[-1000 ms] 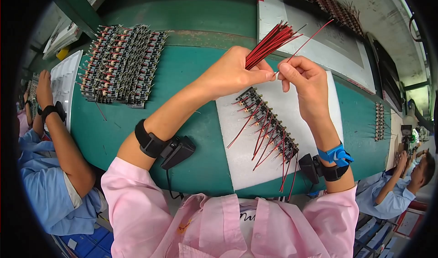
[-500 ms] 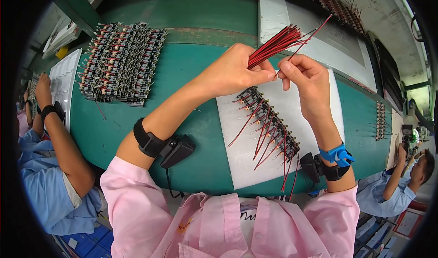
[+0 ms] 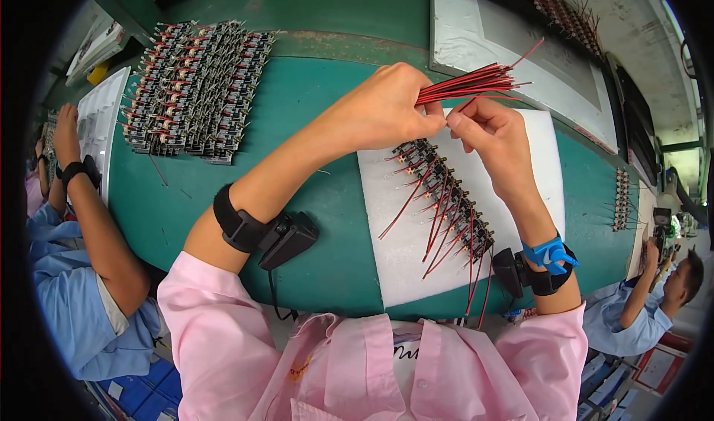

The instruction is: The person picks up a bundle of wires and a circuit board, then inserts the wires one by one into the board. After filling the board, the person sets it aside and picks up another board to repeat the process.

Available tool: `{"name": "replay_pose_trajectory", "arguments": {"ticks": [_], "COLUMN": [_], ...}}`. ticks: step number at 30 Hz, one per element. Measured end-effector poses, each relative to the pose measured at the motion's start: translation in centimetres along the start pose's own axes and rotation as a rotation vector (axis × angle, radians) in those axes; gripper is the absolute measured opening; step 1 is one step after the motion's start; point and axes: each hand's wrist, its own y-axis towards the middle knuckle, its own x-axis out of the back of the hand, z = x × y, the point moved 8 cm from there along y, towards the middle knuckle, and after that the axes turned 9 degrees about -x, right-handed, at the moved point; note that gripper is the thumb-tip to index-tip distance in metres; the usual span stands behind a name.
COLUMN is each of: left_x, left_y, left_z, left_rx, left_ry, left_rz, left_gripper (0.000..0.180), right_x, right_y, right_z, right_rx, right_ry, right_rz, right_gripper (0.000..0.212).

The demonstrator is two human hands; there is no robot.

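Note:
A bundle of red and black wires [image 3: 468, 85] is gripped in my left hand [image 3: 394, 107], its loose ends pointing right. My right hand [image 3: 492, 135] pinches close to my left fingertips, with a wire end between thumb and forefinger. Below both hands, a row of small circuit boards [image 3: 446, 201] lies slantwise on a white foam sheet [image 3: 401, 272]. Several of these boards have red and black wires trailing toward me. What my left fingertips do is partly hidden behind the hand.
Stacked circuit boards [image 3: 197, 90] stand at the left of the green table [image 3: 312, 198]. A white-framed panel [image 3: 513, 42] lies at the back right, and a short board strip [image 3: 621, 198] farther right. Co-workers in blue sit left [image 3: 89, 287] and right [image 3: 632, 309].
The wire bundle has tipped lower and now points more to the right. My right hand has shifted slightly down, and the single wire it pinches has swung lower.

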Motion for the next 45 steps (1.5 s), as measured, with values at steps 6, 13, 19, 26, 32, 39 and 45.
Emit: {"name": "replay_pose_trajectory", "arguments": {"ticks": [6,13,19,26,32,39,45], "left_x": [-0.3,-0.4,0.5,0.7,0.6,0.1,-0.4], "left_y": [0.1,0.1,0.2,0.3,0.3,0.1,-0.1], "left_z": [0.9,1.4,1.3,1.7,1.9,3.1,3.6], "left_rx": [0.068,0.053,0.050,0.059,0.094,0.109,0.144], "left_ry": [0.070,0.051,0.041,0.091,0.177,0.250,0.248], "left_rz": [0.072,0.106,0.023,0.016,0.057,0.115,0.183], "left_gripper": [0.017,0.023,0.027,0.032,0.031,0.027,0.025], "right_x": [-0.7,-1.1,-0.9,-0.8,-0.8,-0.9,-0.9], "right_y": [0.3,0.4,0.4,0.3,0.3,0.1,0.1], "right_z": [-1.8,-2.8,-2.8,-3.4,-3.5,-3.1,-3.1], "right_rx": [-0.163,-0.216,-0.047,-0.094,-0.093,-0.048,-0.035], "right_ry": [0.090,0.139,-0.259,-0.274,-0.316,-0.342,-0.359], "right_rz": [0.072,0.117,-0.006,-0.015,-0.039,-0.048,-0.072], "right_gripper": [0.013,0.012,0.012,0.013,0.014,0.013,0.011]}}
